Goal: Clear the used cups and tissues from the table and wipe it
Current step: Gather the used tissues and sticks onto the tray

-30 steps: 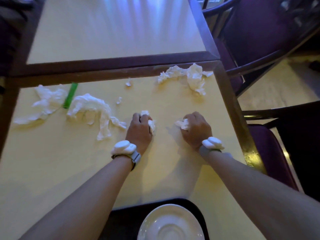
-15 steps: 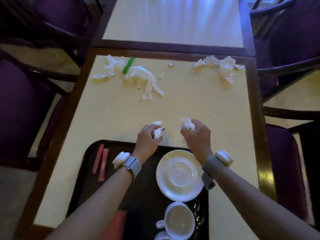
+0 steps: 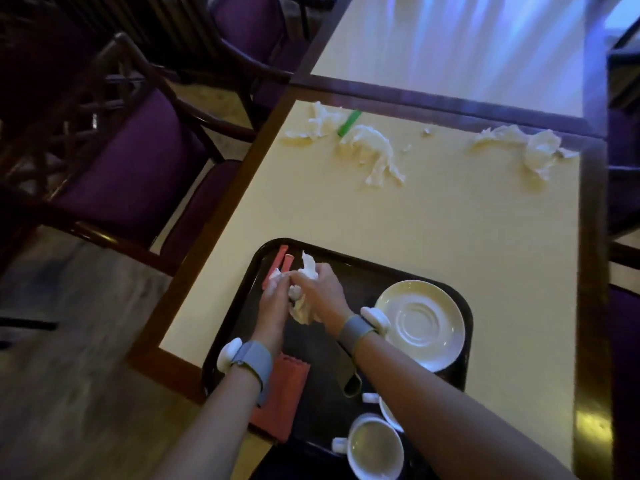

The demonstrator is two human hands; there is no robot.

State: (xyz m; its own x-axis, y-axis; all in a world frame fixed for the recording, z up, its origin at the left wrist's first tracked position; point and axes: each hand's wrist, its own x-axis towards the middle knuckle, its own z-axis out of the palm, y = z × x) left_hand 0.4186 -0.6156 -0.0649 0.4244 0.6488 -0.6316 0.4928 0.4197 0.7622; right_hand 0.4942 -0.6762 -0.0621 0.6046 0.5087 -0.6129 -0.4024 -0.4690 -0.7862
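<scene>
Head view, sweeping left to right:

1. Left hand (image 3: 273, 303), centre-left of frame, is over the top-left corner of the tray (image 3: 360, 271). Fingers are curled on a small tissue wad (image 3: 276, 276). Motion blur, so I can't give finer grip detail.
2. Red sachets (image 3: 283, 258) lie in that same corner, right by my fingertips. That looks like the tray's rubbish side, which is why I'm holding both loads here.
3. Right hand (image 3: 320, 289) is touching the left. Fingers are closed round a bigger crumpled tissue (image 3: 300, 308), with one end poking out above the knuckles. Hands are together so both go down in one spot.
4. Upper centre, on the table (image 3: 450, 220): a loose tissue (image 3: 318, 123), a green stick (image 3: 349, 123) and a long torn tissue (image 3: 374, 154). None collected yet.
5. Bottom centre-right, on the tray: cup (image 3: 375, 448) and saucer (image 3: 420, 323). Crockery sits on the right, apart from the paper.
6. Upper right: the last tissue clump (image 3: 530, 147), near the table's far edge.
7. My read: cups done, tissues roughly half cleared, wiping not started.
</scene>
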